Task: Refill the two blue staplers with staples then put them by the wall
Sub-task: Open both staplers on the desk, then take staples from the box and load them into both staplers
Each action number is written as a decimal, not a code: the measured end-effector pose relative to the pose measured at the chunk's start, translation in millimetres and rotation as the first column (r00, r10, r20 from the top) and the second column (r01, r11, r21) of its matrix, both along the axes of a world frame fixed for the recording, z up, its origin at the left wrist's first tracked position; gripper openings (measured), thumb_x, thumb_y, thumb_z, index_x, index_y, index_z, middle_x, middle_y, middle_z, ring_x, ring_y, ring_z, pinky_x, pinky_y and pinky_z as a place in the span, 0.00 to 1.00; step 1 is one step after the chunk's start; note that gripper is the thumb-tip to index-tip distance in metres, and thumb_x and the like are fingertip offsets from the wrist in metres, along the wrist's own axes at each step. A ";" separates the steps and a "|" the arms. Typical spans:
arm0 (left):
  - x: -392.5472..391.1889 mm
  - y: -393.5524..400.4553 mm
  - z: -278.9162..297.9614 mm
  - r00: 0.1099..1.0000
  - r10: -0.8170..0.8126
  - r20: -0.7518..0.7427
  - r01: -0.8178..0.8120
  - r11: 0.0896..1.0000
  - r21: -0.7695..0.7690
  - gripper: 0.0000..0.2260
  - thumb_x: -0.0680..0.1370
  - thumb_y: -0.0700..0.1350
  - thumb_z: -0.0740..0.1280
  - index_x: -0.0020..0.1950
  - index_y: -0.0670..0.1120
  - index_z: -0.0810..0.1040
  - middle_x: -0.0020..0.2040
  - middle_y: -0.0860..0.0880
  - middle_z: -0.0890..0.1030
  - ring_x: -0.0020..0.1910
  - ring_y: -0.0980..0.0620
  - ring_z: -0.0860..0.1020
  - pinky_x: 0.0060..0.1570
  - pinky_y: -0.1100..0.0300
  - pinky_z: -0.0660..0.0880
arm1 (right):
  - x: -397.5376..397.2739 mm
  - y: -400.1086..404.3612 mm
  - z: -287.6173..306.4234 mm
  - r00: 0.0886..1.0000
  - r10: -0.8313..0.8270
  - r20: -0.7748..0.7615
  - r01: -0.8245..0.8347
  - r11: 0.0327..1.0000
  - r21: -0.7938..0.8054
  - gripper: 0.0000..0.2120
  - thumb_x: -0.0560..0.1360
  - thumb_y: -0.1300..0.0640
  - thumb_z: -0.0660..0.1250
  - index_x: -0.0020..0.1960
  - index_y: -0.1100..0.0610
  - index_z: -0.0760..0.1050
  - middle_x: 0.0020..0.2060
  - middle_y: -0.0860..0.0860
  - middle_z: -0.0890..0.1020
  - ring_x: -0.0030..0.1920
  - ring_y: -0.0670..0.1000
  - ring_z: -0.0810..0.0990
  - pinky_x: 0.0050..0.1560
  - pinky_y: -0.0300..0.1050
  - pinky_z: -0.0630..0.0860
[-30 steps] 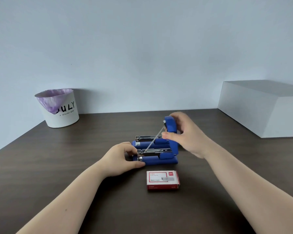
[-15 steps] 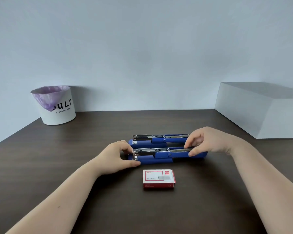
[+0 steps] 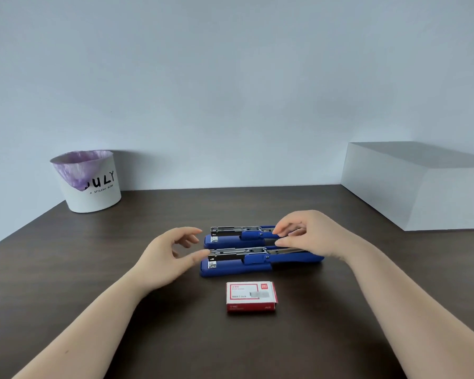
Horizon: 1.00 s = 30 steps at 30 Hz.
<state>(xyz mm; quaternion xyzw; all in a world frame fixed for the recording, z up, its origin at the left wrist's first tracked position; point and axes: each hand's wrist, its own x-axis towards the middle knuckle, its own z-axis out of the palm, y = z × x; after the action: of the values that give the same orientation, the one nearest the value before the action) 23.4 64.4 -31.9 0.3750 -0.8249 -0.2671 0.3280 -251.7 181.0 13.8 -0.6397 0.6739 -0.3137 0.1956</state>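
Two blue staplers lie side by side on the dark table, both folded fully open with their metal staple channels up. The near stapler point(image 3: 246, 262) is in front of the far stapler point(image 3: 238, 236). A red and white staple box point(image 3: 251, 296) lies shut just in front of them. My left hand point(image 3: 170, 255) hovers at the staplers' left ends, fingers apart, holding nothing. My right hand point(image 3: 309, 233) is over the right halves of the staplers, fingers loosely curled, fingertips near the metal rails; no grip is visible.
A white bin point(image 3: 89, 181) with a purple liner stands at the back left by the wall. A large white box point(image 3: 416, 184) sits at the back right. The wall point(image 3: 230, 91) runs along the table's far edge point(image 3: 230, 188).
My right hand swung the near stapler's top from upright down flat, then let go. My left hand came off the stapler's left end and opened.
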 end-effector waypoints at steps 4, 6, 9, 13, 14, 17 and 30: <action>-8.6 14.5 12.8 0.985 0.089 -0.149 -0.099 0.993 -0.060 0.06 0.73 0.45 0.70 0.45 0.55 0.79 0.39 0.53 0.80 0.35 0.58 0.75 0.36 0.73 0.70 | 9.8 5.3 -5.4 0.998 -0.044 -0.045 0.040 0.996 -0.075 0.05 0.71 0.55 0.71 0.47 0.49 0.82 0.42 0.41 0.82 0.47 0.44 0.81 0.44 0.28 0.74; -15.3 27.1 15.4 0.994 0.039 -0.101 -0.049 0.995 -0.092 0.03 0.73 0.45 0.71 0.43 0.54 0.80 0.37 0.54 0.81 0.33 0.62 0.74 0.34 0.74 0.69 | 12.6 8.6 -6.2 0.997 -0.055 -0.055 0.049 0.993 -0.106 0.04 0.71 0.55 0.71 0.45 0.49 0.82 0.42 0.42 0.83 0.46 0.45 0.81 0.46 0.32 0.75; -22.7 46.5 13.8 0.996 -0.085 -0.017 0.083 0.992 -0.098 0.05 0.70 0.52 0.72 0.43 0.53 0.82 0.37 0.54 0.82 0.34 0.62 0.76 0.33 0.73 0.69 | 18.6 19.0 -6.5 0.998 -0.053 -0.042 0.045 0.986 -0.159 0.03 0.71 0.54 0.72 0.45 0.50 0.82 0.41 0.42 0.83 0.41 0.41 0.81 0.43 0.29 0.75; -23.6 60.1 4.2 0.956 -0.211 0.202 0.232 0.969 -0.088 0.28 0.58 0.73 0.66 0.52 0.59 0.79 0.43 0.61 0.80 0.43 0.58 0.77 0.44 0.70 0.72 | 23.4 36.3 -16.5 0.999 0.025 -0.046 -0.031 0.988 -0.148 0.06 0.68 0.50 0.74 0.45 0.47 0.82 0.41 0.41 0.83 0.41 0.36 0.79 0.40 0.29 0.72; -23.4 61.0 1.7 0.940 -0.223 0.256 0.254 0.963 -0.093 0.35 0.55 0.76 0.64 0.55 0.58 0.79 0.46 0.62 0.79 0.45 0.59 0.77 0.47 0.68 0.73 | 23.6 39.5 -20.6 0.997 0.052 -0.053 -0.057 0.993 -0.107 0.08 0.67 0.49 0.74 0.46 0.46 0.81 0.42 0.41 0.84 0.43 0.37 0.80 0.41 0.30 0.73; -24.7 60.7 -3.2 0.909 -0.222 0.353 0.275 0.956 -0.106 0.40 0.55 0.77 0.61 0.60 0.56 0.77 0.53 0.61 0.78 0.52 0.61 0.76 0.55 0.64 0.74 | 26.3 42.5 -29.7 0.989 0.130 -0.073 -0.126 0.991 0.045 0.16 0.66 0.46 0.75 0.52 0.45 0.80 0.44 0.40 0.83 0.44 0.40 0.80 0.44 0.32 0.74; -36.1 58.6 -10.1 0.933 -0.213 0.289 0.260 0.956 -0.136 0.19 0.58 0.68 0.68 0.41 0.60 0.71 0.39 0.62 0.74 0.40 0.67 0.72 0.37 0.69 0.65 | 31.9 33.8 -30.4 0.942 0.249 -0.224 -0.228 0.967 0.117 0.22 0.65 0.42 0.74 0.57 0.44 0.78 0.42 0.43 0.78 0.42 0.45 0.75 0.43 0.42 0.73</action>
<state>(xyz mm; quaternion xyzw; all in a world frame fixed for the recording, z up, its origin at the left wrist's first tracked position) -12.7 123.0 -42.0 0.2760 -0.9211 -0.1787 0.2085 -219.8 214.8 -16.6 -0.7401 0.6231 -0.1789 0.1789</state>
